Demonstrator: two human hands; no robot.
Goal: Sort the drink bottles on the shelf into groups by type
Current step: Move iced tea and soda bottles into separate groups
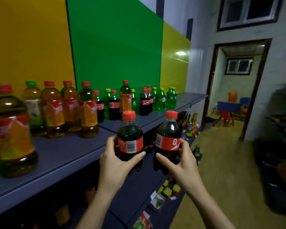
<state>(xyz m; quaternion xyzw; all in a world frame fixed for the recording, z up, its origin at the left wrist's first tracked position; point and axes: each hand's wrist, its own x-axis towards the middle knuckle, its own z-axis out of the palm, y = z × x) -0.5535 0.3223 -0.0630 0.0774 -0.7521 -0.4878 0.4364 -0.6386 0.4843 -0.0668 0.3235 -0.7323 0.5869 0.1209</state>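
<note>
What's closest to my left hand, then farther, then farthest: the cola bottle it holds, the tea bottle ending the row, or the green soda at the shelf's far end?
1. Cola bottle: held in the left hand.
2. Tea bottle: on the shelf, up and to the left.
3. Green soda: far right end of the shelf.

**One head-worn view, close to the shelf**

The single wide-angle camera sits at head height just in front of the shelf (59, 156). It faces forward and slightly down along it, so the shelf runs from near left to far right. In front of the shelf's edge, nearest the lens, the left hand (112, 162) holds the left cola bottle (130, 138) and the right hand (183, 164) holds the right cola bottle (168, 138). Beyond the shelf's far end stands a doorway (234, 90).
</note>
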